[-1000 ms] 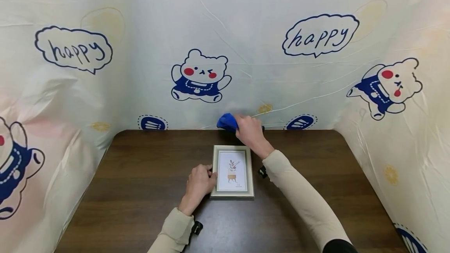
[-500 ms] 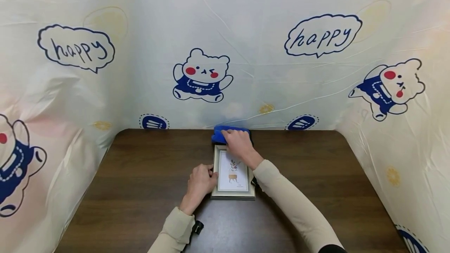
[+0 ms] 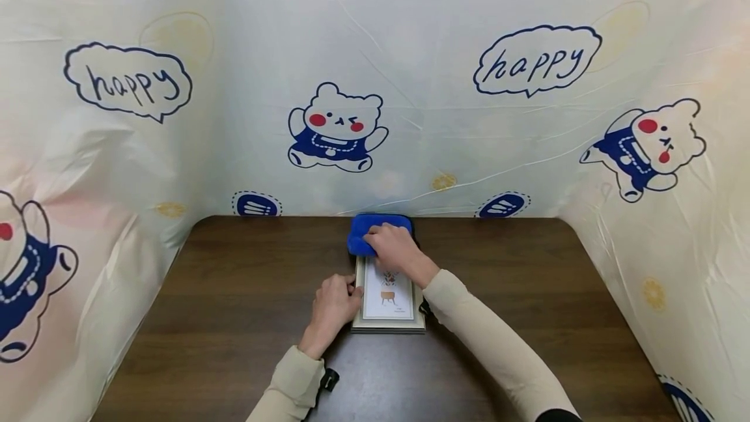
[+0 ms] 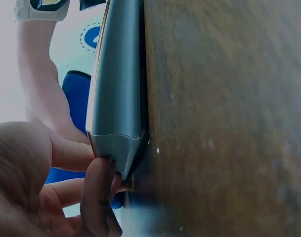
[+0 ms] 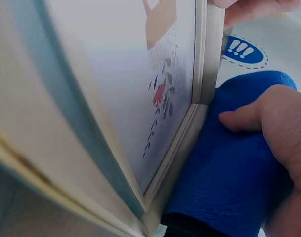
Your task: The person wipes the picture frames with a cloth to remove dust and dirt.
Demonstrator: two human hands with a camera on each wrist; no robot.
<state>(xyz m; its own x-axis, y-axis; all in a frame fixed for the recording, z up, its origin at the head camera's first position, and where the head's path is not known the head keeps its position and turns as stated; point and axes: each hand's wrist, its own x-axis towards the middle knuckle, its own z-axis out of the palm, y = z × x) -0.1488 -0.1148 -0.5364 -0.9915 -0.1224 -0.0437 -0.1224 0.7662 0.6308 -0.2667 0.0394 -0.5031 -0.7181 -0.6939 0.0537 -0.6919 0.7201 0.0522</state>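
Observation:
A picture frame (image 3: 388, 326) with a plant-in-pot print lies face up on the table in the head view. My left hand (image 3: 335, 305) pinches its left side, the fingers and thumb at the frame's edge in the left wrist view. At the far end, my right hand (image 3: 397, 251) holds a folded blue cloth (image 3: 364, 230) with a dark border. Seen from the right wrist, the cloth (image 5: 224, 173) lies along the frame's outer edge, the thumb (image 5: 239, 119) pressing on top of it. My right hand and forearm cover the frame's upper right part in the head view.
The dark wooden table (image 3: 246, 279) extends to both sides of the frame. Close behind the cloth, the table's far edge meets a pale curtain (image 3: 433, 129) printed with bears, which also hangs at left and right.
My right hand has brought the blue cloth down from beyond the table's far edge and drawn it nearer, over the frame's far end. The left hand has stayed at the frame's left side.

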